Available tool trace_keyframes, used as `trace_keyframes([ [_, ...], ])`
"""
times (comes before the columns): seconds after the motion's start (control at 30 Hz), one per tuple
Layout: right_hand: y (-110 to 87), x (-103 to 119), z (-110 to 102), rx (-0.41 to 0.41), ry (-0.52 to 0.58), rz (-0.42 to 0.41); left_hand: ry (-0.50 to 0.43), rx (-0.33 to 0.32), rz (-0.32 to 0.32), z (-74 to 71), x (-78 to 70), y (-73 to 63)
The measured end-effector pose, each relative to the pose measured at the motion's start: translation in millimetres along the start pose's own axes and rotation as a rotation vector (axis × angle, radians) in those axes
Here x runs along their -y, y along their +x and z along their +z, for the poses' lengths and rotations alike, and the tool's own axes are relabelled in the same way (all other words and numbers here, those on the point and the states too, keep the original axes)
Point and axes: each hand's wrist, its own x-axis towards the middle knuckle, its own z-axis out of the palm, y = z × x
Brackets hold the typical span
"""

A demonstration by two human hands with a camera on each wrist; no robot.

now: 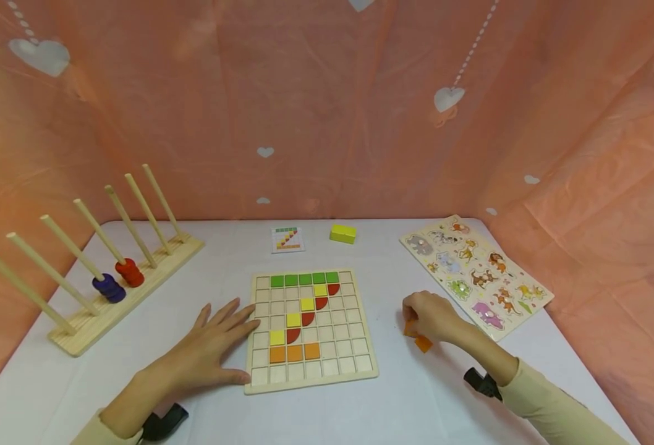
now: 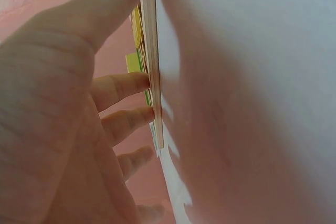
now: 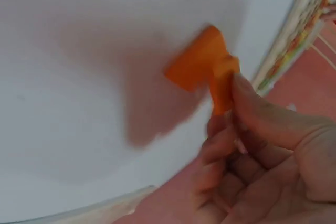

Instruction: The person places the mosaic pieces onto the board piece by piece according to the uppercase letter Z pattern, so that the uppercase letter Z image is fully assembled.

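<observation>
A wooden grid board [image 1: 329, 368] lies at the middle of the table, holding several green, yellow and red tiles plus three orange square tiles [image 1: 295, 353] near its lower left. My left hand [image 1: 204, 352] is spread along the board's left edge, thumb and fingertips touching it; the left wrist view shows the straight fingers [image 2: 123, 87] against the wooden side. To the right of the board, my right hand [image 1: 429, 315] pinches an orange tile [image 3: 223, 82] between thumb and fingers. A second orange tile [image 3: 197, 59] is up against it; whether it is held too, I cannot tell.
Behind the board are a small pattern card [image 1: 287, 240] and a yellow block [image 1: 343, 233]. A peg stand [image 1: 132, 296] with blue and red rings stands at left. An animal puzzle board [image 1: 477, 272] lies at right, just beyond my right hand. A pink curtain hangs behind.
</observation>
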Motion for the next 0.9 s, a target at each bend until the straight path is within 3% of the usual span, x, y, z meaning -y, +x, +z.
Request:
trace_keyframes([
  [0.17,13.9,10.7,-5.7,0.029,0.217,-0.162,-0.003,0.000,0.000,1.0,-0.2,0.1],
  [0.3,26.6,32.7,3.3,0.115,0.397,-0.286,0.007,-0.007,0.002,1.8,0.0,1.1],
  [0.4,33.8,51.1,14.1,0.187,0.463,-0.345,0.004,-0.004,-0.005,2.2,0.3,0.5],
  [0.6,40.6,78.8,29.4,0.230,0.466,-0.393,0.002,-0.003,-0.006,2.2,0.3,-0.3],
  [0.9,46.5,94.2,43.0,0.197,0.367,-0.408,0.005,0.002,-0.008,0.5,0.6,0.6],
])
